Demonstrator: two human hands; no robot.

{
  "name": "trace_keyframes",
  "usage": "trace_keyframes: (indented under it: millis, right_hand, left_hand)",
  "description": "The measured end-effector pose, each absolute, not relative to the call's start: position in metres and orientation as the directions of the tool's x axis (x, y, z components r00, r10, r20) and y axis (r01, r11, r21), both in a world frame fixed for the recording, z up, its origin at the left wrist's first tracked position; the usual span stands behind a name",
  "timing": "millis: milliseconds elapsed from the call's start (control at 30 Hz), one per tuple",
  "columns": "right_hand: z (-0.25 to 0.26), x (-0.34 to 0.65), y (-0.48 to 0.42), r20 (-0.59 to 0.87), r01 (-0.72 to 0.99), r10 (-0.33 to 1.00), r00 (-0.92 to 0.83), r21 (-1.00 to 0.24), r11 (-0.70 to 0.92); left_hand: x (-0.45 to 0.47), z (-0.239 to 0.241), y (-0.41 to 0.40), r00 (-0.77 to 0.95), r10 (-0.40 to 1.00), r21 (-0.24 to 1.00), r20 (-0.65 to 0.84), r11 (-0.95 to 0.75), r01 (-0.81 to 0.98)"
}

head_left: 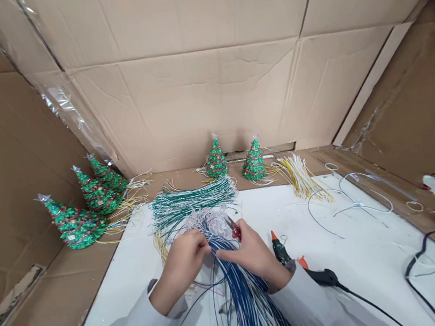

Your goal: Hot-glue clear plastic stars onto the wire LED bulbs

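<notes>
A thick bundle of blue and white wires [242, 300] runs from the middle of the table toward me. At its top, clear plastic pieces [215, 221] lie in a cluster. My left hand [188, 256] is closed in a pinch beside the bundle's upper end; what its fingertips hold is too small to make out. Across the bundle from it, my right hand [250, 253] grips small red-handled scissors [233, 227], their metal tips pointing up and away. The right thumb reaches over the wires toward the left fingertips.
Green and white wires [194, 201] lie beyond my hands, yellow and white ones [303, 178] farther right. A glue gun [280, 248] with a cord rests by my right forearm. Small decorated trees [215, 158] stand at the back, others [76, 223] at left. Cardboard walls surround the table.
</notes>
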State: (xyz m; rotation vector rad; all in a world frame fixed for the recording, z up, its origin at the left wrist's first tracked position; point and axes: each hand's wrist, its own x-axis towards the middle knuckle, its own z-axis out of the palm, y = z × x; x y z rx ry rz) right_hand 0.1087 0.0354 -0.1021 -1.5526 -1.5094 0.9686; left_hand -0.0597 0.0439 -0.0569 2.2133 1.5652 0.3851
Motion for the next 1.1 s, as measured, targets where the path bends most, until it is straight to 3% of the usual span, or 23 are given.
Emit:
trace_keyframes:
  millis: [67,167,300,433,533,600,700,767,867,1000,1100]
  right_hand:
    - [-0.106,0.102,0.032,0.056,0.632,0.998,-0.002,-0.773,0.045]
    - [-0.112,0.088,0.032,0.040,0.767,0.998,-0.054,-0.639,0.067]
    - [-0.116,0.081,0.037,0.056,0.764,0.997,-0.058,-0.640,0.080]
    - [-0.111,0.091,0.042,0.114,0.503,0.993,0.020,-0.859,0.089]
    - [-0.100,0.101,0.044,0.051,0.087,0.998,0.028,-0.995,0.049]
    - [-0.093,0.106,0.044,-0.042,-0.230,0.999,-0.023,-0.972,-0.047]
    - [-0.089,0.112,0.038,-0.199,-0.535,0.968,-0.152,-0.807,-0.250]
    - [-0.090,0.118,0.032,-0.273,-0.641,0.931,-0.241,-0.676,-0.364]
    - [-0.091,0.125,0.024,-0.260,-0.725,0.892,-0.369,-0.520,-0.452]
    - [-0.089,0.127,0.019,-0.195,-0.729,0.889,-0.415,-0.513,-0.453]
    - [-0.088,0.125,0.019,-0.231,-0.703,0.888,-0.397,-0.546,-0.456]
  left_hand:
    - [-0.063,-0.061,0.035,0.291,0.956,0.492,0.037,-0.271,0.828]
    - [-0.069,-0.068,0.022,0.202,0.977,0.589,0.074,-0.206,0.782]
    - [-0.076,-0.076,0.006,0.092,0.987,0.728,0.133,-0.161,0.667]
    - [-0.077,-0.086,-0.010,0.020,0.990,0.839,0.138,-0.128,0.528]
    - [-0.076,-0.092,-0.016,-0.002,0.996,0.910,0.086,-0.078,0.407]
    - [-0.076,-0.092,-0.013,-0.007,0.999,0.945,0.044,-0.039,0.323]
    - [-0.080,-0.086,0.002,-0.043,0.999,0.977,0.009,0.001,0.215]
    - [-0.085,-0.082,0.019,-0.090,0.995,0.988,-0.029,0.042,0.151]
    - [-0.094,-0.083,0.046,-0.202,0.979,0.993,-0.039,0.060,0.098]
    - [-0.109,-0.090,0.075,-0.325,0.945,0.994,0.018,0.019,0.111]
    - [-0.121,-0.088,0.083,-0.497,0.857,0.987,0.136,-0.075,0.142]
